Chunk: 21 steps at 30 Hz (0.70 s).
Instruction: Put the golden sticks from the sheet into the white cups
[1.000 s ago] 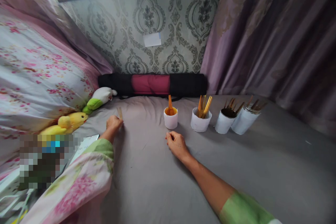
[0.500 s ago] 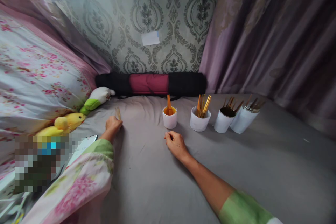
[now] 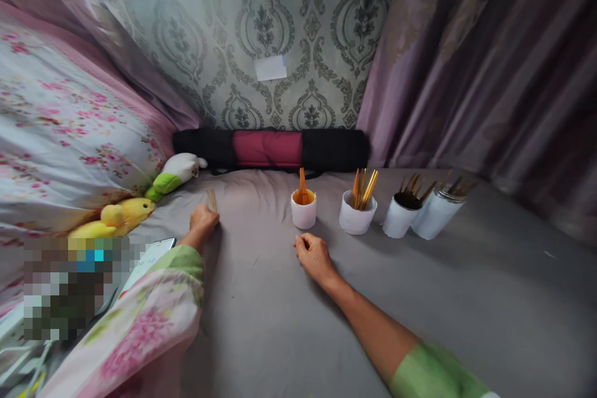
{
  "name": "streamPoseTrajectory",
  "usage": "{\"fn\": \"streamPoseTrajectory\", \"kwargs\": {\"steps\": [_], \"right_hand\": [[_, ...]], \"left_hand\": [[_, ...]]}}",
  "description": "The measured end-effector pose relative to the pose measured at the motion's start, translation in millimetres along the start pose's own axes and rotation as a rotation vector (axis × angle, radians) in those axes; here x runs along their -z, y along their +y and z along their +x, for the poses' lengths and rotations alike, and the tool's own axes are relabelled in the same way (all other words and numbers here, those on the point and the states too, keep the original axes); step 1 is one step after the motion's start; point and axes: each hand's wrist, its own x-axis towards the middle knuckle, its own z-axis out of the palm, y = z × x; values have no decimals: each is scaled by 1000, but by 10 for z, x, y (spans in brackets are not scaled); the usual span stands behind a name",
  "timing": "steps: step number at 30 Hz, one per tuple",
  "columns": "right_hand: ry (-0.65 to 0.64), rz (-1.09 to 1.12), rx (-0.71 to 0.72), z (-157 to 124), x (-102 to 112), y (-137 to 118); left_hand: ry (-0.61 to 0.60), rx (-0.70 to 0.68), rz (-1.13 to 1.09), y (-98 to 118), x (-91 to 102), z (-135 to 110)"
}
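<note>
My left hand [image 3: 204, 220], out on the grey sheet, is closed around a small bunch of thin pale sticks [image 3: 212, 200] whose tips poke up above the fist. My right hand [image 3: 316, 257] rests just in front of a short white cup [image 3: 303, 215]; its fingers are curled together and whatever they may hold is hidden. That cup has a yellow inside and a few orange sticks [image 3: 303, 180]. To its right stand a wider white cup [image 3: 357, 221] with golden and orange sticks, a white can [image 3: 398, 219] with brown sticks, and a taller white can [image 3: 433, 216] with dark sticks.
A long black and maroon bag [image 3: 268, 148] lies along the patterned wall. Soft toys, one white and green [image 3: 180, 173] and one yellow [image 3: 125, 214], line the left side. A phone [image 3: 147, 264] lies beside my left forearm. Curtains [image 3: 466, 62] hang at the right.
The whole view has shifted slightly, so everything sits a little further right. Both hands keep the same pose, and the sticks and cups stay where they were.
</note>
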Motion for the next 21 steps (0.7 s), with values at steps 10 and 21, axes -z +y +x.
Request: {"fn": "streamPoseTrajectory", "kwargs": {"steps": [10, 21], "right_hand": [[-13, 10, -24, 6, 5, -14], [-22, 11, -15, 13, 13, -21]], "left_hand": [[6, 52, 70, 39, 31, -45], [11, 55, 58, 64, 73, -99]]}}
